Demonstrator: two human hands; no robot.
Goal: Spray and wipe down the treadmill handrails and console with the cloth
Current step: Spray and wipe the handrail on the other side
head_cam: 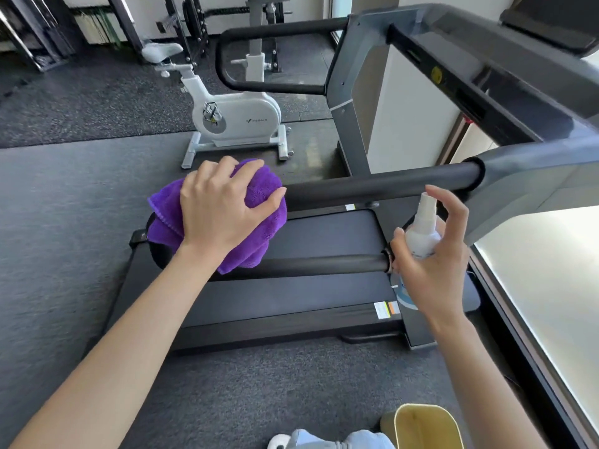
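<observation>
The purple cloth (pixel 220 218), bunched up, was gripped from above by the left hand (pixel 223 209), fingers curled over it, and pressed against the curved left end of the near handrail (pixel 327 264). A small white spray bottle (pixel 423 233) was held upright in the right hand (pixel 434 254), fingers wrapped round its body, the index finger raised above the nozzle, just right of that handrail's right end. The treadmill belt (pixel 324 234) was seen beneath. The console (pixel 505 69) was placed far right. A white exercise bike (pixel 233 115) was parked beyond.
</observation>
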